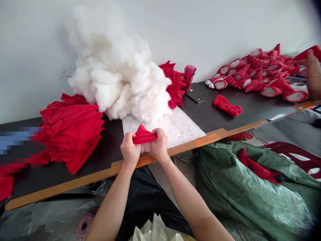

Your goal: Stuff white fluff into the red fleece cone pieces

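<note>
Between my two hands is a red fabric piece (143, 135), its tip pointing away from me. My left hand (130, 149) grips its left end with the fingers closed. On the opposite end, my right hand (159, 144) is closed too. Both hands are over the front of a white sheet (187, 129) on the table. Just beyond them rises a large heap of white fluffy stuffing (120, 73). A stack of red fabric pieces (72, 130) lies left of my hands, and more red pieces (175, 83) are behind the stuffing.
A pink bottle (188, 77) and a phone (195, 97) stand right of the stuffing. One red piece (227, 105) lies apart. Striped red stuffed cones (260, 68) are piled near another person's hand (313, 72). A green sack (238, 180) sits below the taped table edge (82, 182).
</note>
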### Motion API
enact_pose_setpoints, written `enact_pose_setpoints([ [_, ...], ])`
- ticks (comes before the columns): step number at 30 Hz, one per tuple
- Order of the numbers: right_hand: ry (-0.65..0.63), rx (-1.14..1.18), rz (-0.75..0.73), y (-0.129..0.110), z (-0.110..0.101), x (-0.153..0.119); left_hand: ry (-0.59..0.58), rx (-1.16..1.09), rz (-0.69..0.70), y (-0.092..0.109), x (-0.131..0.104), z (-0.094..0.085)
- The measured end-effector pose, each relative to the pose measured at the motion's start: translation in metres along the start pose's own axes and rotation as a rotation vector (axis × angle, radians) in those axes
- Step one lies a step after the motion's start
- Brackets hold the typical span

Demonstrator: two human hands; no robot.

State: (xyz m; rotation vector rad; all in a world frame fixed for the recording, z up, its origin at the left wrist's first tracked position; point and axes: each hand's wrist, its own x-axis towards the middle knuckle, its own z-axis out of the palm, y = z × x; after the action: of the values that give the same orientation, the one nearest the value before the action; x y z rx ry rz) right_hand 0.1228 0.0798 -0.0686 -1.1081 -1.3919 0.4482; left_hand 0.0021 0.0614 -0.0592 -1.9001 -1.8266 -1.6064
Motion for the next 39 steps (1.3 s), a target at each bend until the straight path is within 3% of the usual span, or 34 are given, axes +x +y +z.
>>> enact_pose_setpoints([
  [3,0.017,0.008,-0.094,0.006,0.001,0.002,-0.040,-0.072,-0.010,-0.006,0.003,-0.003],
  [6,-0.017,0.037,-0.102,0.009,-0.005,0.003,-0.258,-0.349,-0.072,-0.008,0.004,-0.012],
  [9,-0.026,0.112,0.019,0.008,-0.012,0.006,-0.438,-0.835,-0.413,-0.005,0.007,-0.021],
  [12,-0.106,0.235,0.129,0.002,-0.011,0.007,-0.411,-1.277,-0.861,0.004,0.014,-0.018],
  [14,-0.136,0.256,0.119,-0.004,-0.008,0.006,-0.357,-1.421,-1.084,0.011,0.021,-0.011],
  [17,0.034,0.143,0.003,-0.013,-0.008,-0.003,-0.185,-1.496,-1.249,0.017,0.030,-0.001],
  [20,0.106,0.109,-0.158,-0.019,-0.012,-0.016,-0.084,-1.510,-1.240,0.017,0.033,0.001],
  [22,0.039,0.142,-0.226,-0.020,-0.010,-0.023,-0.142,-1.530,-1.222,0.019,0.031,0.000],
  [24,-0.003,0.183,-0.197,-0.021,-0.005,-0.026,-0.191,-1.560,-1.180,0.023,0.028,-0.002],
  [27,-0.055,0.209,-0.147,-0.020,0.006,-0.025,-0.115,-1.561,-1.047,0.035,0.020,-0.003],
  [29,-0.122,0.159,-0.245,-0.020,0.010,-0.021,-0.069,-1.510,-0.985,0.041,0.015,-0.005],
  [33,-0.196,0.053,-0.450,-0.018,0.005,-0.012,-0.099,-1.397,-0.899,0.046,0.014,-0.009],
  [35,-0.229,0.074,-0.431,-0.017,-0.001,-0.010,-0.106,-1.405,-0.948,0.042,0.019,-0.010],
  [39,-0.254,0.089,-0.438,-0.011,-0.007,-0.011,-0.190,-1.443,-1.177,0.038,0.025,-0.011],
])
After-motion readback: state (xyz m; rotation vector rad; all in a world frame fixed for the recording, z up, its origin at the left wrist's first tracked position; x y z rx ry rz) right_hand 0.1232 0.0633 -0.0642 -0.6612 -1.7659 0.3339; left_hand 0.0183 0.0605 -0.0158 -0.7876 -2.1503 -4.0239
